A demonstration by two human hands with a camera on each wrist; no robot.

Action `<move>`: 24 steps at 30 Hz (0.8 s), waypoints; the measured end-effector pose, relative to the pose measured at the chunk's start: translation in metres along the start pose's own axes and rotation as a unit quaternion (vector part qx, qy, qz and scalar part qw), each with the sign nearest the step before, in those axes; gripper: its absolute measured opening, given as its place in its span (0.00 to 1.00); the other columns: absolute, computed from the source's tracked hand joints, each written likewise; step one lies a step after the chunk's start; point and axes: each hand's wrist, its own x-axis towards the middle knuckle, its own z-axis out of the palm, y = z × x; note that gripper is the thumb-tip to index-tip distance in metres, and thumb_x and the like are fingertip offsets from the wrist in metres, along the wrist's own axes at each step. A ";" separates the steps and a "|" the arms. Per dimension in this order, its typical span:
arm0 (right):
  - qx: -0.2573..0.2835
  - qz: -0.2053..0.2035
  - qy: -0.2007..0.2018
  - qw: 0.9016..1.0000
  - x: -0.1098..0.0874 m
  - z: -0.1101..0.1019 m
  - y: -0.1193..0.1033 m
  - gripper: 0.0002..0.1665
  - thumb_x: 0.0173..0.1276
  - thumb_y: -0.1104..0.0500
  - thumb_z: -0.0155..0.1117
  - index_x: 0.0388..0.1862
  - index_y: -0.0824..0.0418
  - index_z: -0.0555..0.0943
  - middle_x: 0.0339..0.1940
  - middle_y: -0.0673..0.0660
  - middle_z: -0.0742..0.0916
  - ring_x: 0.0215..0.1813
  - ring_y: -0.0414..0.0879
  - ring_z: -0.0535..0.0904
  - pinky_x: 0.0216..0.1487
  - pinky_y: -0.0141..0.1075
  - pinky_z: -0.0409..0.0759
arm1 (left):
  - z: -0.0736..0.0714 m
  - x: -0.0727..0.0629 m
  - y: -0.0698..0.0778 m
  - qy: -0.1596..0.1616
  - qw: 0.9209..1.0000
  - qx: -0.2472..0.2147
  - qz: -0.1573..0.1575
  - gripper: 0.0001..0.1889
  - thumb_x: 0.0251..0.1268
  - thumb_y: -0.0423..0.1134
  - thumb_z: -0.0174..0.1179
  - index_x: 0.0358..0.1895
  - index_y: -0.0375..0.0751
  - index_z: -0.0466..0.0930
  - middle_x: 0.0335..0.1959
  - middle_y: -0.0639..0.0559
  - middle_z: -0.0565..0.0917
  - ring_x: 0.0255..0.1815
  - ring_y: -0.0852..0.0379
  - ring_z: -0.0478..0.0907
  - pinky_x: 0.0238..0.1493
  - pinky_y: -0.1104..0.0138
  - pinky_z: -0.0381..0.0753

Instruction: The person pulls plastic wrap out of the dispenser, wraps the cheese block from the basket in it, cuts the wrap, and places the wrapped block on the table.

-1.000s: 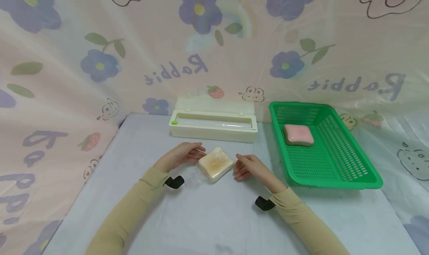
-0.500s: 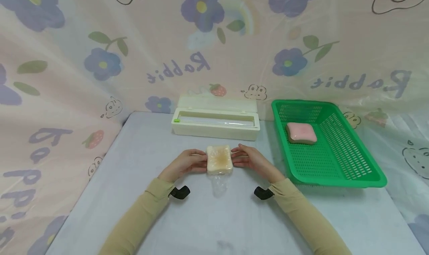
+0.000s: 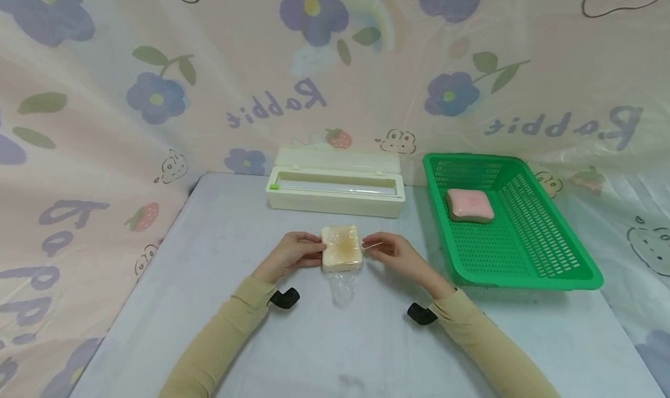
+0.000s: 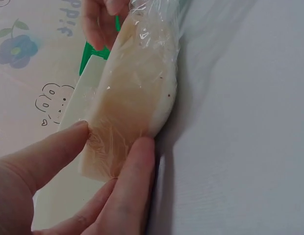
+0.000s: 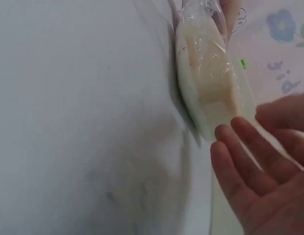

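Observation:
A toast-shaped block [image 3: 341, 248], cream with a tan top, lies on the table wrapped in clear plastic film. A loose tail of film [image 3: 342, 287] trails from its near edge. My left hand [image 3: 293, 252] holds the left side, its thumb on the upper edge and its fingers against the lower edge in the left wrist view. My right hand [image 3: 395, 255] is at the right side with relaxed fingers, tips close to the block [image 5: 206, 73]. A thin pale line shows by its fingertips in the head view; whether they touch film is unclear.
Behind the block stands a cream cling film box [image 3: 335, 200] with its lid up and a roll inside. To the right is a green plastic basket [image 3: 523, 279] holding a pink-topped block [image 3: 470, 205]. A patterned curtain [image 3: 209, 95] hangs behind the table.
The block has turned from a slant to square with me, its film tail now toward me. Both hands have come close to its sides, and the left thumb has moved onto it.

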 end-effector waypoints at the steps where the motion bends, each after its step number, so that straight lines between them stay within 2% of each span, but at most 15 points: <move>1: -0.030 -0.025 -0.002 0.999 -0.002 0.000 -0.002 0.17 0.68 0.69 0.59 0.56 0.69 0.76 0.51 0.63 0.83 0.52 0.57 0.80 0.53 0.44 0.79 | 0.000 0.000 0.001 -0.003 1.000 -0.001 -0.001 0.20 0.61 0.31 0.65 0.53 0.25 0.71 0.42 0.36 0.82 0.36 0.51 0.83 0.44 0.60 0.83; 4: -0.104 -0.104 -0.021 0.989 -0.006 0.003 -0.008 0.20 0.63 0.73 0.63 0.54 0.67 0.78 0.51 0.60 0.83 0.53 0.53 0.79 0.53 0.46 0.79 | -0.002 0.001 0.001 -0.011 1.000 -0.006 -0.003 0.20 0.60 0.31 0.65 0.52 0.24 0.72 0.41 0.36 0.82 0.36 0.51 0.83 0.43 0.61 0.84; 7: -0.201 -0.183 -0.043 0.961 -0.009 0.009 -0.017 0.24 0.58 0.72 0.69 0.55 0.64 0.78 0.53 0.56 0.82 0.55 0.49 0.77 0.54 0.44 0.78 | -0.004 0.002 0.002 -0.017 1.000 -0.009 0.003 0.19 0.61 0.29 0.64 0.52 0.22 0.72 0.41 0.36 0.82 0.36 0.51 0.83 0.43 0.60 0.84; 9: -0.270 -0.236 -0.053 0.932 -0.011 0.015 -0.022 0.27 0.55 0.70 0.72 0.55 0.63 0.78 0.54 0.56 0.82 0.56 0.49 0.76 0.55 0.43 0.77 | -0.005 0.002 0.003 -0.019 1.000 -0.007 0.005 0.19 0.60 0.29 0.65 0.52 0.22 0.72 0.41 0.36 0.82 0.37 0.50 0.83 0.43 0.61 0.84; 13: -0.389 -0.316 -0.066 0.863 -0.011 0.029 -0.028 0.30 0.52 0.65 0.76 0.56 0.60 0.79 0.55 0.56 0.81 0.56 0.50 0.77 0.55 0.42 0.77 | -0.005 0.002 0.005 -0.022 1.000 -0.002 0.003 0.19 0.61 0.30 0.64 0.52 0.22 0.72 0.42 0.36 0.82 0.38 0.50 0.83 0.44 0.61 0.83; 15: -0.434 -0.329 -0.074 0.835 -0.012 0.035 -0.028 0.30 0.53 0.62 0.76 0.57 0.59 0.78 0.56 0.55 0.81 0.55 0.49 0.77 0.55 0.41 0.77 | -0.005 0.002 0.006 -0.024 1.000 0.005 0.000 0.20 0.61 0.31 0.64 0.53 0.23 0.72 0.42 0.36 0.82 0.39 0.50 0.83 0.44 0.61 0.83; 17: -0.469 -0.326 -0.082 0.817 -0.013 0.039 -0.029 0.30 0.55 0.60 0.75 0.58 0.56 0.78 0.57 0.53 0.80 0.56 0.48 0.76 0.56 0.41 0.76 | -0.005 0.002 0.006 -0.025 1.000 0.006 -0.005 0.20 0.61 0.31 0.64 0.53 0.23 0.72 0.43 0.36 0.82 0.39 0.50 0.83 0.45 0.61 0.83; 21: -0.510 -0.321 -0.093 0.792 -0.013 0.046 -0.033 0.29 0.57 0.58 0.74 0.59 0.52 0.78 0.59 0.51 0.79 0.59 0.47 0.74 0.59 0.40 0.74 | -0.005 0.002 0.006 -0.030 0.999 0.007 -0.007 0.21 0.61 0.31 0.64 0.53 0.23 0.72 0.44 0.36 0.82 0.40 0.49 0.83 0.46 0.60 0.83; 24: -0.529 -0.334 -0.101 0.774 -0.010 0.051 -0.034 0.29 0.57 0.57 0.74 0.59 0.50 0.78 0.59 0.50 0.79 0.62 0.45 0.72 0.61 0.38 0.72 | -0.005 0.002 0.006 -0.031 0.999 0.011 -0.008 0.21 0.61 0.31 0.64 0.54 0.23 0.71 0.43 0.36 0.82 0.40 0.49 0.83 0.46 0.61 0.82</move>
